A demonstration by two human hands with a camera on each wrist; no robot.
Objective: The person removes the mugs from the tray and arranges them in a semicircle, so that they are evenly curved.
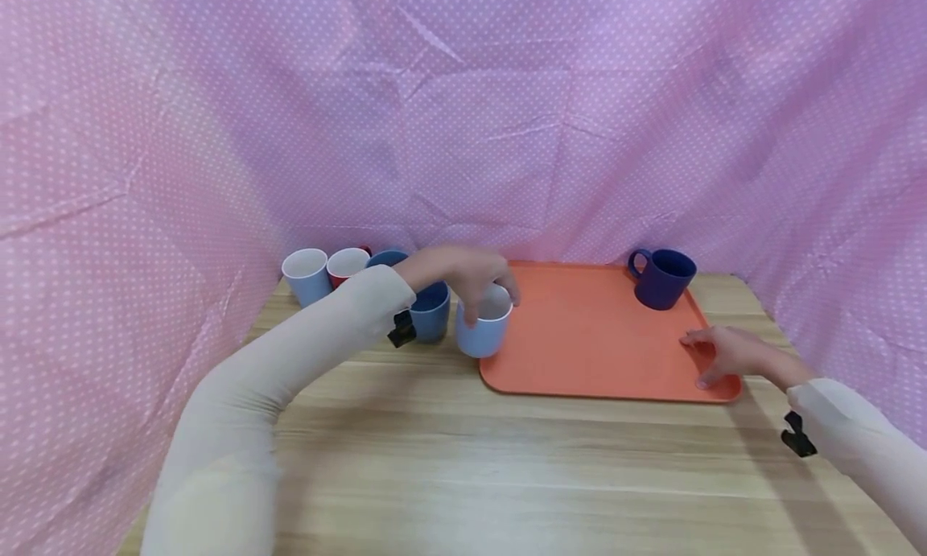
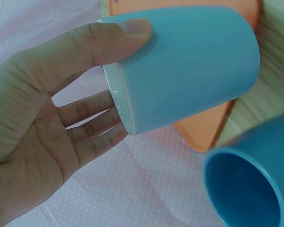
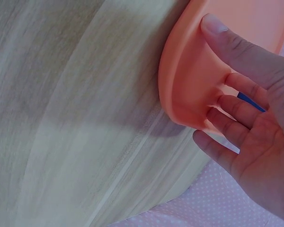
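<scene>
In the head view my left hand (image 1: pixel 474 276) grips a light blue cup (image 1: pixel 481 339) by its rim, at the left edge of an orange tray (image 1: pixel 594 331). The left wrist view has the thumb on the outside of this cup (image 2: pixel 189 66) and the fingers at its far side, partly hidden. Close by on the left stands a darker blue cup (image 1: pixel 430 319). My right hand (image 1: pixel 735 352) is at the tray's front right corner, fingers spread. In the right wrist view its thumb and fingertips lie at the tray (image 3: pixel 180 66); firm contact is unclear.
A navy mug (image 1: pixel 661 281) stands at the tray's back right, handle to the left. Back left on the wooden table (image 1: pixel 463 459) are a pale cup (image 1: pixel 307 278), a red cup (image 1: pixel 348 265) with white inside, and another blue cup (image 1: pixel 387 257). Pink dotted cloth (image 1: pixel 492 137) surrounds the table.
</scene>
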